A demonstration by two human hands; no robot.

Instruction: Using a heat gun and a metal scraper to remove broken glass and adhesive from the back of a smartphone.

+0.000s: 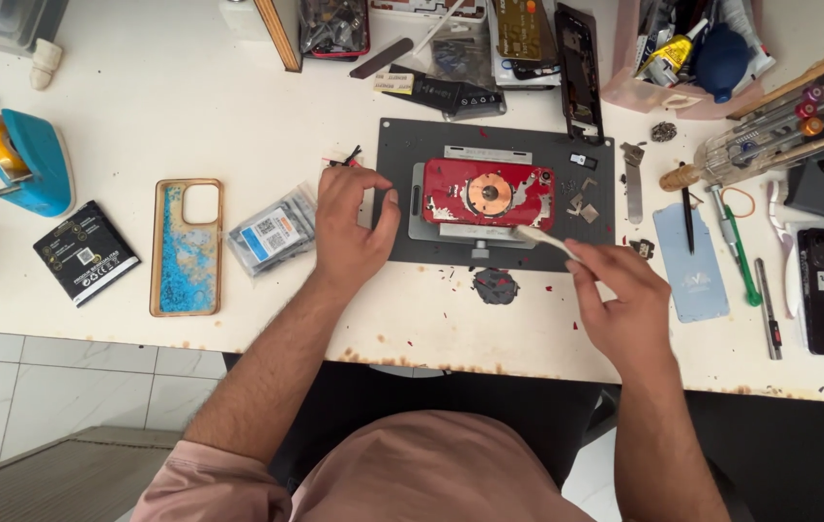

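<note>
Red phone back (489,193) is clamped flat on the dark mat (392,145), long axis running left to right across the desk, with a round copper coil showing at its middle and patches of red scraped away to bare metal on the right half

Right hand (620,300) is the working one: fingers are closed in a pinch round a thin pale scraping tool (542,239), whose tip is laid at the lower right edge of the phone back, so the part lies up and to the left of those fingers; the tool is angled down and right toward the hand

Left hand (349,227) is set at the mat's left edge, fingers loosely curled and gripping nothing, thumb tip just beside the phone back's left end (contact with the part itself can't be told)

Surface is a white desk (189,126), with red flakes scattered on and below the mat and a dark scrap just under it

Room is tight: a blue phone case (187,246) and a packaged battery (272,232) lie left, a pale blue panel (690,261) and hand tools right, a teal tape dispenser (25,159) far left
</note>
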